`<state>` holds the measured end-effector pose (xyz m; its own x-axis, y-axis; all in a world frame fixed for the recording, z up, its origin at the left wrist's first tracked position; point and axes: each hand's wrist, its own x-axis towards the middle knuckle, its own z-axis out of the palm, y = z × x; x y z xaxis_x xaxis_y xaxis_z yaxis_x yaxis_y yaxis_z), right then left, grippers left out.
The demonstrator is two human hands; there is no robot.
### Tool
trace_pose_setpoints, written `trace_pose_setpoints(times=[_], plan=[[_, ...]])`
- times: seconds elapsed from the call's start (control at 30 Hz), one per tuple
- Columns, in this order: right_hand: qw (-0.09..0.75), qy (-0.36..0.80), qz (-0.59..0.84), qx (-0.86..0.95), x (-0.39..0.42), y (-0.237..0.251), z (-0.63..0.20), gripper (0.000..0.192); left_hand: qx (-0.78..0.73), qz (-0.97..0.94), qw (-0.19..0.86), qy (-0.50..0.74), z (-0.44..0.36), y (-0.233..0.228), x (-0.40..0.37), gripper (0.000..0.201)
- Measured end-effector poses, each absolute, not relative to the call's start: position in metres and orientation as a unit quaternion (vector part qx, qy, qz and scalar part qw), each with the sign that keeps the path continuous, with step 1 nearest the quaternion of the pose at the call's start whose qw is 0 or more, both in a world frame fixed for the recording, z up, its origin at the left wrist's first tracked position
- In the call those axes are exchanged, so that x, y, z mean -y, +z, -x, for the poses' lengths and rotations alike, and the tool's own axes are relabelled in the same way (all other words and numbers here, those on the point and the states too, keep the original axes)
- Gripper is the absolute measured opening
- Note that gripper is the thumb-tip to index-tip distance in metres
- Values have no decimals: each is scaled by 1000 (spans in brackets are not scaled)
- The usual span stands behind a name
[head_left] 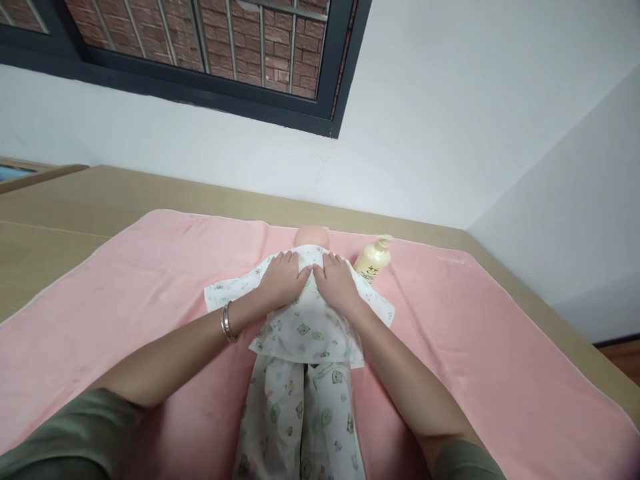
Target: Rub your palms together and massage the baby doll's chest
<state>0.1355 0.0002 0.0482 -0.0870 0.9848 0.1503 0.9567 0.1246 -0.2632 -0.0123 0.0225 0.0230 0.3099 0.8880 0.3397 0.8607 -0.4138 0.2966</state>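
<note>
What looks like a baby doll (312, 236) lies on a pink mat, its smooth bald head at the far end. It has on a white printed top (314, 330) with sleeves spread out to both sides, and matching trousers (327, 413). My left hand (284, 280) rests flat on the upper left of the top, fingers stretched out. Beside it my right hand (337, 283) lies flat on the upper right, with the two thumbs almost meeting in the middle. Neither hand grips anything. Which way the doll faces, I cannot tell. A silver bangle (228, 323) circles my left wrist.
A pale yellow pump bottle (373, 259) stands just right of the doll's head. The pink mat (450, 327) covers much of a wooden surface (60, 207). Behind it rise a white wall (410, 133) and a dark-framed barred window (210, 67).
</note>
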Motion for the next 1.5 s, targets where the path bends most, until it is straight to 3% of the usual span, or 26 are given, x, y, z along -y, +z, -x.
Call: trace_pose_setpoints(times=[0.67, 0.83, 1.1, 1.37, 1.5], plan=[[200, 78, 649, 730, -11, 37, -142, 55, -538, -805, -27, 249, 10, 15, -20, 44], [177, 89, 630, 751, -13, 47, -149, 51, -507, -825, -75, 239, 8, 19, -2, 45], [84, 28, 644, 760, 20, 61, -127, 55, -535, -810, 80, 228, 17, 30, -33, 42], [125, 62, 636, 759, -1, 60, -145, 45, -495, -829, -25, 259, 6, 6, -6, 52], [129, 42, 655, 744, -3, 57, -143, 48, -486, -831, 6, 269, 7, 11, -8, 47]])
